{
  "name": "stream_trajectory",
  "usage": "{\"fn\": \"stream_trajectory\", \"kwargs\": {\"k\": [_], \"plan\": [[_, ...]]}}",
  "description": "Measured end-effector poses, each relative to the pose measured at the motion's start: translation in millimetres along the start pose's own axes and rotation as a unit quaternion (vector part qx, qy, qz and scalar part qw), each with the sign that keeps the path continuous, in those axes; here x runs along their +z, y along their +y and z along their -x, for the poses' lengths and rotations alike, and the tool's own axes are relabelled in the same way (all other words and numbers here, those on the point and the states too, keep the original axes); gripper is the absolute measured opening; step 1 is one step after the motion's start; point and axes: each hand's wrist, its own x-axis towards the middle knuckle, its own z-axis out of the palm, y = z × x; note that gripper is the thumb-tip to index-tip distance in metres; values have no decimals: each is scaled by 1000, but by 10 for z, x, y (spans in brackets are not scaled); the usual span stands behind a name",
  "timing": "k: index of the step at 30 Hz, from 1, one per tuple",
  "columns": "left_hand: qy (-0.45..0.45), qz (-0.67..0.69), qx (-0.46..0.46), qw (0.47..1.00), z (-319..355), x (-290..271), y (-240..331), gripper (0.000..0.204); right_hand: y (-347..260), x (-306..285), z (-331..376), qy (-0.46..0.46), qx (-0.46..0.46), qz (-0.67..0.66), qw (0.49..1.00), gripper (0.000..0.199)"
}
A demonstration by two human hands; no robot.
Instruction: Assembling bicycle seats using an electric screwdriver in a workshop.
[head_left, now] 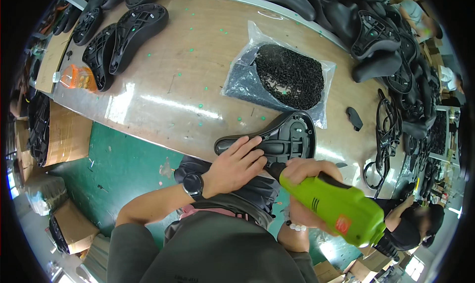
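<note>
An upturned black bicycle saddle [301,134] lies at the table's near edge, its ribbed underside facing up and its narrow nose to the left. My left hand [236,165] is laid over the nose end, fingers bent across it and holding it; the thumb is hidden. In my right hand [309,171] is a lime-green power screwdriver [341,204], slanting from lower right toward the saddle. Its black nose points at the underside just beside my left fingers. Whether the tip touches a screw cannot be seen.
Behind the saddle lies a clear plastic bag [237,80] of small black screws [289,75]. More saddles [136,33] rest at the far left, near an orange drink bottle [79,78]. A saddle pile [396,60] and coiled black cable [386,134] occupy the right. A co-worker [415,218] is at lower right.
</note>
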Motion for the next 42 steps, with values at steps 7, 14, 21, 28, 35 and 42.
{"fn": "stream_trajectory", "kwargs": {"k": [7, 14, 21, 28, 35, 42], "plan": [[44, 43, -30, 998, 115, 196, -81, 30, 108, -141, -13, -110, -107, -96, 983, 83], [31, 36, -13, 999, 135, 196, -152, 17, 128, -228, 34, -79, -151, -48, 984, 84], [56, 29, -15, 998, 102, 219, -174, 34, 25, -419, 36, -110, -107, -7, 988, 34], [56, 34, -12, 998, 93, 226, -206, 30, 38, -492, -83, -205, -103, -55, 972, 21], [52, 12, -2, 999, 88, 233, -222, 25, -55, -377, -141, -205, -55, -52, 976, 10], [53, 6, 1, 999, 104, 257, -226, 24, 73, -440, -144, -180, -67, -82, 978, 9]]}}
